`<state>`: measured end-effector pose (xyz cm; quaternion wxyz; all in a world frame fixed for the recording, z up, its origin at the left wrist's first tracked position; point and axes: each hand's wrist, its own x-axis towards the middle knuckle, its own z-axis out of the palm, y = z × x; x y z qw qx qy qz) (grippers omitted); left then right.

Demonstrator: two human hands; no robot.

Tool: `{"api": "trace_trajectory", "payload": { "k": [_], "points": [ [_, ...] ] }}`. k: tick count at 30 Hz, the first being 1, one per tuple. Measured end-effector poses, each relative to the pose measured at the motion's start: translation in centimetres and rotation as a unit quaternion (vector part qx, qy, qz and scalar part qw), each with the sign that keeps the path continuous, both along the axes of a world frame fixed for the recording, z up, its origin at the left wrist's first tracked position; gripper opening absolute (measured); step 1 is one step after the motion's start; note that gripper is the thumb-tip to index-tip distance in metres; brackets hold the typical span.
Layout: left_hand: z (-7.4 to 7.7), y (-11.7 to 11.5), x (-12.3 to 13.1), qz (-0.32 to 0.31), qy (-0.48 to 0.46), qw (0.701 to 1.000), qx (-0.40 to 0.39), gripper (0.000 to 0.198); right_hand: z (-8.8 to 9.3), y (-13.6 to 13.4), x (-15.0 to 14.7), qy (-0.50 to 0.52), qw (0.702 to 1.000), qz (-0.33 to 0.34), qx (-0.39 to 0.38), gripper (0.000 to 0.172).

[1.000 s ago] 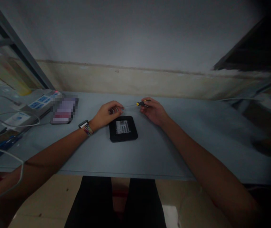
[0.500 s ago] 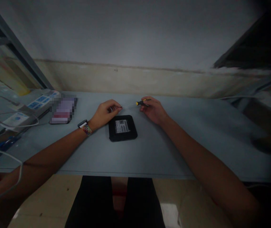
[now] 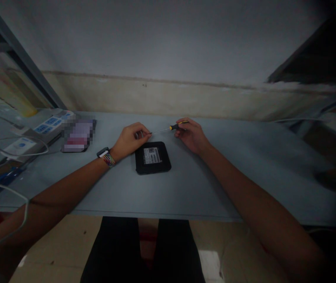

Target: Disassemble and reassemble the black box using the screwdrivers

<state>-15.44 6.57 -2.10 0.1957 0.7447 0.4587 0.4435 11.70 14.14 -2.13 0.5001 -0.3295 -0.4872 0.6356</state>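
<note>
A small black flat device (image 3: 152,157) with a white label lies on the grey table (image 3: 185,184) between my hands. My right hand (image 3: 190,135) is closed round the yellow and black handle of a thin screwdriver (image 3: 170,127), held level above the table. Its metal tip reaches my left hand (image 3: 131,138), whose fingers are pinched together at the tip. What they pinch is too small to make out. A watch with a coloured band sits on my left wrist.
At the left lie a blurred dark flat object (image 3: 77,135), a white power strip (image 3: 42,129) with blue sockets, and white cables (image 3: 6,157). A metal shelf post (image 3: 17,55) rises at the far left. The wall runs behind the table.
Both hands and the screwdriver stay in nearly the same pose. Only the view has shifted slightly.
</note>
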Motion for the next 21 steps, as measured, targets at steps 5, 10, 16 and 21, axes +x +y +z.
{"api": "trace_trajectory", "payload": {
  "k": [5,10,16,21],
  "points": [
    [-0.06,-0.05,-0.03,-0.001,0.012,1.0,0.01,0.011,-0.29,0.1,0.08,-0.012,1.0,-0.008,0.02,0.021],
    [-0.34,-0.13,-0.02,-0.002,0.045,0.999,0.023,0.007,-0.53,0.2,0.19,-0.033,0.999,-0.025,0.036,0.019],
    [-0.53,-0.13,-0.03,0.003,0.084,0.996,0.031,0.006,-0.5,0.22,0.2,-0.036,0.998,-0.023,0.041,0.02],
    [-0.56,-0.19,0.04,0.005,0.097,0.995,0.032,0.006,-0.49,0.06,0.09,-0.033,0.998,-0.025,0.043,0.019]
  ]
}}
